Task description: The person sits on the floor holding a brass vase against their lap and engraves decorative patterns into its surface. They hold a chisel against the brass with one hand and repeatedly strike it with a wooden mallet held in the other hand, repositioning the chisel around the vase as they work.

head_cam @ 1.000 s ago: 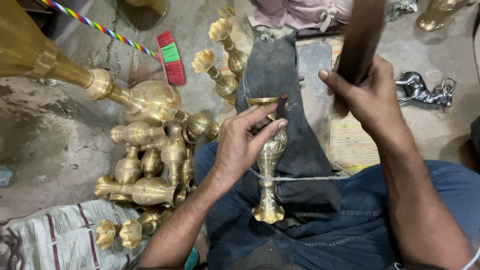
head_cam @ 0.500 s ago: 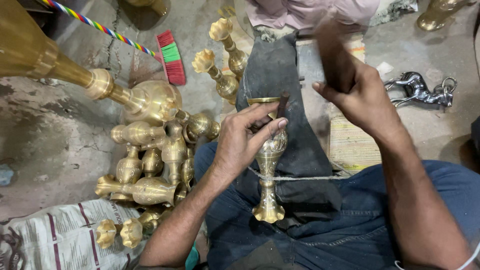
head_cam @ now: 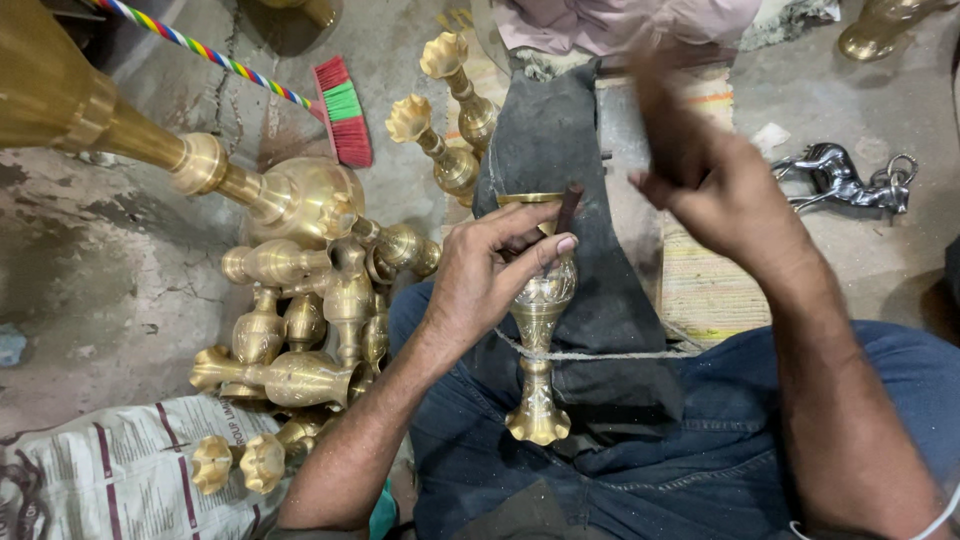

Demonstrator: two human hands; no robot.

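Since half a second ago the right hand [head_cam: 735, 190] has swung down, its dark striker [head_cam: 665, 125] a blur, clenched around it at one o'clock of the brass vase [head_cam: 540, 320]. Nearer, the left hand [head_cam: 495, 265] pinches a small dark punch [head_cam: 568, 208] against the vase's rim. This vase lies on dark cloth [head_cam: 560, 130] across the lap, long axis twelve to six, tied by cord [head_cam: 620, 354]. More brass vases [head_cam: 300, 310] crowd the floor [head_cam: 90, 270] at nine o'clock; a broom [head_cam: 342, 110] at eleven.

Left hand [head_cam: 495, 275] pinning a brass vase [head_cam: 538, 330] with small punch [head_cam: 568, 207] — right hand [head_cam: 730, 195] gripping a blurred dark mallet [head_cam: 662, 125]
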